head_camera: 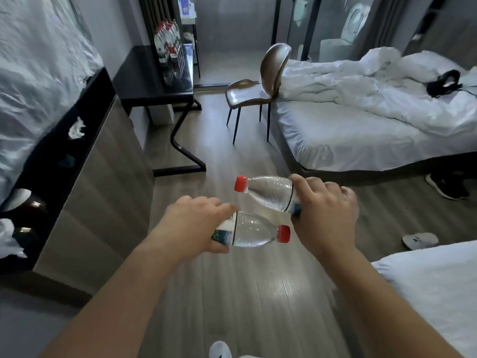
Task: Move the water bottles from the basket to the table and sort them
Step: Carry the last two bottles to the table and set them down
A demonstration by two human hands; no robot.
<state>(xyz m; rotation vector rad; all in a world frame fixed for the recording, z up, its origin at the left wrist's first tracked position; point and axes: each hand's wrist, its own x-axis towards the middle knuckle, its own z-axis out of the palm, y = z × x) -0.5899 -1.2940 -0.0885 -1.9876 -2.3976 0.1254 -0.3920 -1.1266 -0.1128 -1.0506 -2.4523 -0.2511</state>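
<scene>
A black table [144, 82] carries a cluster of red-capped bottles [167, 45].

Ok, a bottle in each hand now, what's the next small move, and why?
Probably walk to the black table ahead on the left. The left hand grips the lower bottle, the right hand the upper bottle, both sideways over the floor; the standing bottles on that table look out of reach.

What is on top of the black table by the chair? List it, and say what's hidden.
A cluster of upright red-capped water bottles stands at the far end of the black table; front bottles cover those behind, so their count cannot be told.
</scene>
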